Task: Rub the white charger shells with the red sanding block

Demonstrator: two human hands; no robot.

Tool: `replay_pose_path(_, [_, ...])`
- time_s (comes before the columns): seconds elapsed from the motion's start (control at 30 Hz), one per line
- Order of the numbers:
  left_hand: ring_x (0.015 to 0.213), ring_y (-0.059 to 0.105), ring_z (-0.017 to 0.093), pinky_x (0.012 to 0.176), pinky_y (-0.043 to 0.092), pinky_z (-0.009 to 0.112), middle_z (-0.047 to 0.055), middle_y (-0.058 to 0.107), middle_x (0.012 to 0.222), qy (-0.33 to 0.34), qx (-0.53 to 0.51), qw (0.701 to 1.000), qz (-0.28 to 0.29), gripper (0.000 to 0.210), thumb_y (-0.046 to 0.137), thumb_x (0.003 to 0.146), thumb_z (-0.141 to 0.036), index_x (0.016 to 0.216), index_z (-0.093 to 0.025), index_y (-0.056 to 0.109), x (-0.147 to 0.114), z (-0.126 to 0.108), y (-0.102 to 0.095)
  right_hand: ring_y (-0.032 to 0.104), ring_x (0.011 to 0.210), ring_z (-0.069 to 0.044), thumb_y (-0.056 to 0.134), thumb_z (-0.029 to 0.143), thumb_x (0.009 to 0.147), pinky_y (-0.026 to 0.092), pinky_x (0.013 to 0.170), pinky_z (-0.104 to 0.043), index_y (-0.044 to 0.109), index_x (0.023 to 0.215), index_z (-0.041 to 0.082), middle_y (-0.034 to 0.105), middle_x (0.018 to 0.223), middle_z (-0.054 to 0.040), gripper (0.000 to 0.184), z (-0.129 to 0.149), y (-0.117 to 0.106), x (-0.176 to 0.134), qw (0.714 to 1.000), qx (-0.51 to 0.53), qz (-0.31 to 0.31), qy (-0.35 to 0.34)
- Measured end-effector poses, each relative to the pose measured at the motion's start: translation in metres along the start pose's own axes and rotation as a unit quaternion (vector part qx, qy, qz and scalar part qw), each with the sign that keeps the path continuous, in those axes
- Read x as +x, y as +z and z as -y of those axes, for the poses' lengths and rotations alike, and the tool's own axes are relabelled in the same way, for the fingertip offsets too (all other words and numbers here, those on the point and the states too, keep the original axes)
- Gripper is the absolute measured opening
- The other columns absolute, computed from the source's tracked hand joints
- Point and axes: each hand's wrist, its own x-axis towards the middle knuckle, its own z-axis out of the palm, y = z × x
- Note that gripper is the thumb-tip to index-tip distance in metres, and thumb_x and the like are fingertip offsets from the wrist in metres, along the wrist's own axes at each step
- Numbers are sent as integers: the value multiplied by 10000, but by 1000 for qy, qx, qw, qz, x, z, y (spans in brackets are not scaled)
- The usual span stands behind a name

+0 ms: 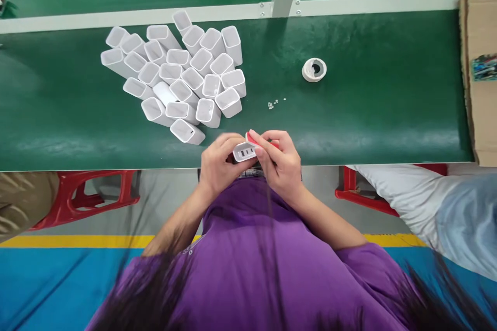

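Note:
Close to the table's front edge, my left hand (221, 159) is closed around a white plastic charger housing (241, 154). Several dark port slots show on the end facing up. My right hand (282, 162) grips a slim red tool with a pale edge (252, 138), its tip at the housing's rim; its exact kind is unclear. Fingers of the right hand also rest against the housing. Beyond my left hand stands a cluster of white open-topped housings (187, 132), packed side by side, with one showing a closed white face (164, 94).
A roll of white tape (314, 70) lies right of centre on the green table (373, 108). Small white scraps (272, 105) lie in front of it. At the right stands a cardboard box (483, 124). Red stools (97, 196) and seated people flank me.

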Motion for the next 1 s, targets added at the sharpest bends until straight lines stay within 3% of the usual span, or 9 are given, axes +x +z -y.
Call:
replay_pose_path(0.17, [693,581,115,595,457,227,-6,611,803,-12,3,1000,4,212,792,794,-410,871,-223,728,0,-1,1,648,844,-166,506,297,1007,586,746,-311,697,1280,252,640,1034,-81,336,2,-6,-7,999,41,23,14])
replay_pose_path(0.27, [691,580,122,598,466,236,-7,603,779,-6,-5,1000,3,248,794,790,-441,843,-211,716,1,0,1,632,712,-148,470,390,1021,577,680,-313,767,1048,217,661,911,-69,345,4,-16,-7,987,121,27,106])
replay_pose_path(0.43, [712,592,131,597,463,239,-6,618,780,-2,-11,1000,5,253,822,761,-411,844,-208,695,3,1,2,527,445,-103,459,598,980,484,459,-240,703,859,181,545,534,28,498,5,-21,8,889,332,68,307])
replay_pose_path(0.5, [742,611,142,626,475,246,0,645,794,-8,-28,1000,9,255,820,760,-402,861,-208,688,4,1,0,518,429,-100,500,627,949,462,430,-228,698,842,176,532,503,36,504,3,-21,12,867,369,73,327])
replay_pose_path(0.6, [779,637,154,674,495,262,19,692,860,-59,-97,993,43,281,793,774,-408,907,-201,656,4,2,-6,538,475,-92,549,606,931,457,422,-216,702,881,179,607,628,13,457,2,-20,14,854,406,67,318])
replay_pose_path(0.7, [727,645,162,623,502,270,24,699,845,-140,-259,953,72,420,758,764,-511,985,-211,565,5,3,-10,536,525,-79,561,579,932,466,425,-213,695,1040,197,663,845,-18,419,4,-17,15,850,427,75,300])
replay_pose_path(0.8, [594,629,172,497,486,269,-19,649,716,-201,-448,865,101,567,741,683,-616,993,-254,434,10,-2,-9,521,541,-77,507,599,953,460,418,-210,664,1176,220,647,932,-31,468,8,-14,15,867,411,79,270])
replay_pose_path(0.9, [478,569,155,376,404,252,-29,605,695,-241,-538,789,171,562,718,647,-602,963,-274,390,18,-8,-4,504,552,-70,453,579,985,463,439,-209,659,1234,235,610,955,-30,471,11,-10,18,901,366,77,220])
replay_pose_path(1.0, [447,511,142,334,323,254,-4,545,668,-252,-554,771,188,488,652,657,-614,890,-250,425,23,-10,1,519,602,-80,478,521,992,487,490,-221,644,1289,257,591,985,-33,431,12,-8,20,924,331,74,174])
